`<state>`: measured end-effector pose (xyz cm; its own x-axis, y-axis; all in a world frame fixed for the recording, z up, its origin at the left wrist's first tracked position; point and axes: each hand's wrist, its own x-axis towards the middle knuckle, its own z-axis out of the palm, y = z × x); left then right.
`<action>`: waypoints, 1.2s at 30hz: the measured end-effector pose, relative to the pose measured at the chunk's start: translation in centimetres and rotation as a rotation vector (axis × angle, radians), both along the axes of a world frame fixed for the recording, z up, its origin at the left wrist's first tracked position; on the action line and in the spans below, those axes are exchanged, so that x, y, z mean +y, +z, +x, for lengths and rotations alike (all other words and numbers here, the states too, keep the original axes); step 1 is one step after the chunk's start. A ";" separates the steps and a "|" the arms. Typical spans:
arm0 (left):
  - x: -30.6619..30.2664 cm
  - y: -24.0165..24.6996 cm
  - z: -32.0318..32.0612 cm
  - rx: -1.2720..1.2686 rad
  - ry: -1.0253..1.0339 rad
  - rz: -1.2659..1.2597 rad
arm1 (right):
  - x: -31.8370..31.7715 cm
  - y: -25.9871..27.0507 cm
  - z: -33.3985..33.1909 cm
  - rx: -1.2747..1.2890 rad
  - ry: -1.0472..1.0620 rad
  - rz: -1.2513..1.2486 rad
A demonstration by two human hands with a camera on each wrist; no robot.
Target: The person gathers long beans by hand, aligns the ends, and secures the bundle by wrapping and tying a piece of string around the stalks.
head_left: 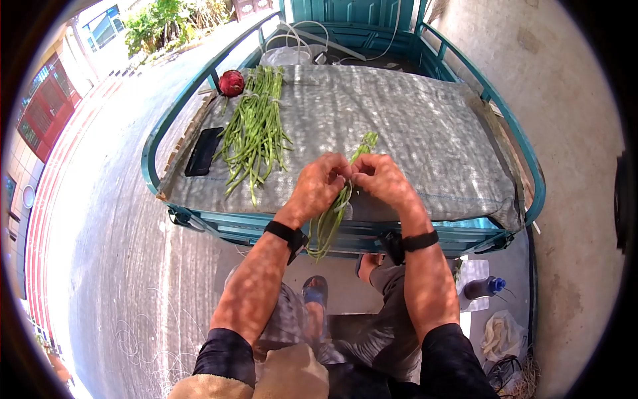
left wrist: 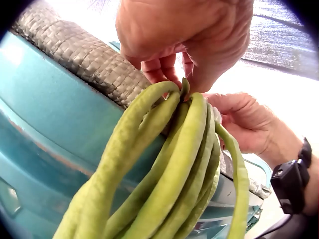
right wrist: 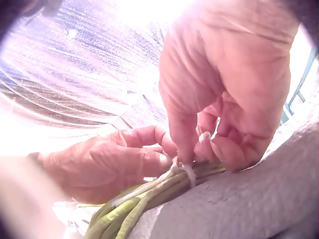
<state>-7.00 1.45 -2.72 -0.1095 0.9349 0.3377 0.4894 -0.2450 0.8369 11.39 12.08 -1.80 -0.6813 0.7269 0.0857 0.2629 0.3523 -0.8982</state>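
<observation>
A small bundle of long green beans (head_left: pixel 325 229) lies across the front edge of the grey woven cover (head_left: pixel 412 120), its lower ends hanging over. Both hands meet at the middle of the bundle. My left hand (head_left: pixel 322 183) pinches a thin white tie (right wrist: pixel 190 175) between thumb and fingertips. From the other side my right hand (head_left: pixel 385 179) pinches the same tie, with a bit of white showing between its curled fingers. In the left wrist view, looped beans (left wrist: pixel 184 164) hang just below the left hand's fingers.
A larger tied bunch of long beans (head_left: pixel 256 126) lies at the cover's left, by a dark phone (head_left: pixel 204 151) and a red ball-like bundle (head_left: pixel 231 83). Teal rails (head_left: pixel 179 100) flank the cart bed. A blue-capped bottle (head_left: pixel 482 287) stands on the ground at right.
</observation>
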 end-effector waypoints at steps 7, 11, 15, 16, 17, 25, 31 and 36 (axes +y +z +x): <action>-0.1 0.8 0.1 0.016 0.097 -0.084 | -0.1 0.9 0.1 -0.047 0.029 -0.139; -0.1 0.9 -0.1 0.068 0.050 -0.058 | -0.1 0.9 0.0 -0.060 0.023 -0.145; 0.0 0.7 -0.3 0.037 0.032 -0.079 | -0.1 0.8 0.0 -0.063 0.015 -0.112; 0.1 0.6 -0.4 0.032 0.041 -0.084 | -0.1 0.6 -0.1 -0.055 0.015 -0.104; 0.1 0.4 -0.5 0.027 0.049 -0.089 | 0.0 0.5 -0.1 -0.049 0.014 -0.107; 0.3 0.2 -0.5 0.034 0.068 -0.094 | -0.1 0.5 -0.2 -0.002 0.031 -0.081; 0.5 0.0 -1.0 -0.069 0.041 -0.157 | -0.3 0.7 -0.3 -0.003 0.043 -0.016; 0.7 -0.6 -1.1 -0.133 -0.001 -0.135 | -0.4 0.6 -0.4 0.034 0.050 0.019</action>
<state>-8.12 2.11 -3.29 -0.1441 0.9709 0.1913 0.3717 -0.1260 0.9197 11.00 11.73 -1.19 -0.7129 0.6903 0.1232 0.2141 0.3815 -0.8992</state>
